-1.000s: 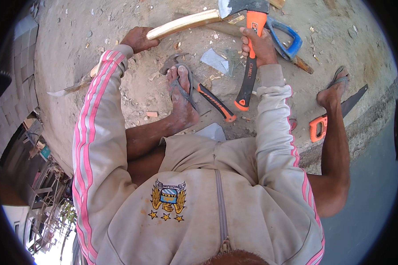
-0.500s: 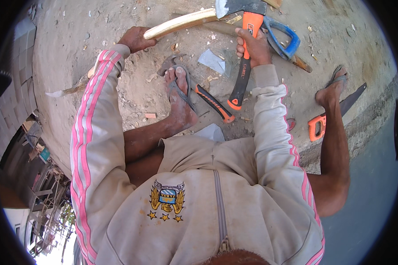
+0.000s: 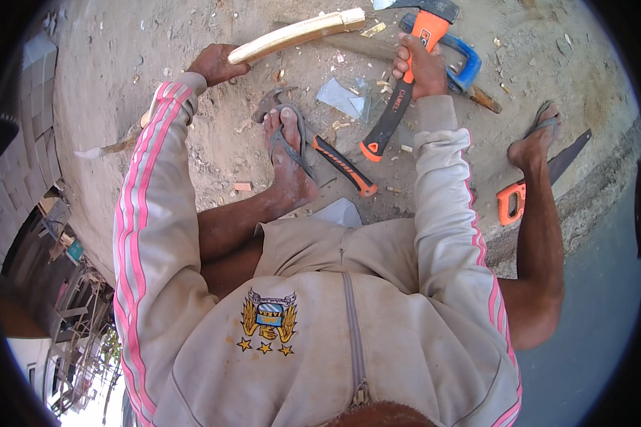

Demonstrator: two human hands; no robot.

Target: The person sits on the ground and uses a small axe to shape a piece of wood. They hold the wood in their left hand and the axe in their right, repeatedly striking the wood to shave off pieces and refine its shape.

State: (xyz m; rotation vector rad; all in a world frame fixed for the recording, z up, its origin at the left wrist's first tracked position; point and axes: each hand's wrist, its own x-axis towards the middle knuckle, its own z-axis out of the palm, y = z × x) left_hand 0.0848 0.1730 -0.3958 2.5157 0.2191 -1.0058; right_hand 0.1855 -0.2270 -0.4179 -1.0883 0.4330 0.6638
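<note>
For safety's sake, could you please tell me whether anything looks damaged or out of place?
Yes: a pale, angular shard, possibly glass, lies on the ground between the left foot and the axe; its irregular outline looks broken.

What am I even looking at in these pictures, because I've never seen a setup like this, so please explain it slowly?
There is no machine here, only a person. A wide fisheye camera worn on the head looks down, which is why straight edges bend and the rim is dark.

The left grip, a bare hand, holds one end of a pale piece of wood. The right grip, also a bare hand, is closed around an orange-and-black-handled axe, its head at the top edge.

On the dusty ground lie a hammer partly hidden by the left foot, an orange-handled saw beside the right leg, a blue-handled tool and scattered wood chips.
</note>
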